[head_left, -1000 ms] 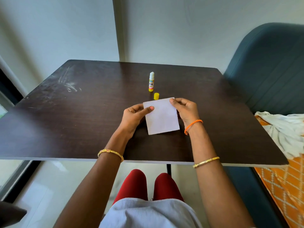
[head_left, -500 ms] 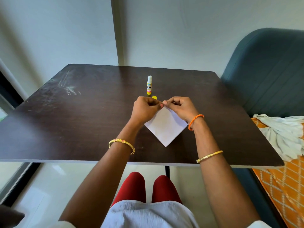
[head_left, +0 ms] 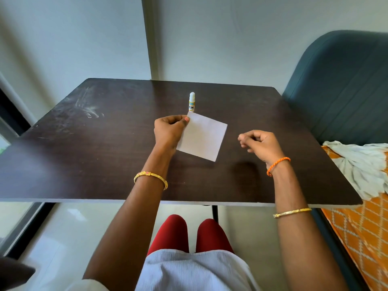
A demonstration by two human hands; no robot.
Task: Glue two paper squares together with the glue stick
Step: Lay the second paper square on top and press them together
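White paper square (head_left: 202,138) pinched in left hand (head_left: 169,131) grip, right hand (head_left: 260,144) loosely curled, empty.

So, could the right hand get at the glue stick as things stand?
Probably yes. The right hand holds nothing, fingers loosely curled, and the glue stick stands upright beyond the paper, which the left hand pinches. Bare table lies between them.

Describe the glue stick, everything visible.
The glue stick is a small plastic tube standing upright on the dark table, toward the far middle. It is uncapped: a rounded white tip tops a white body with a yellow-trimmed label bearing dark letters. Its base is hidden behind the top corner of the white paper that the left hand pinches. No hand touches it.
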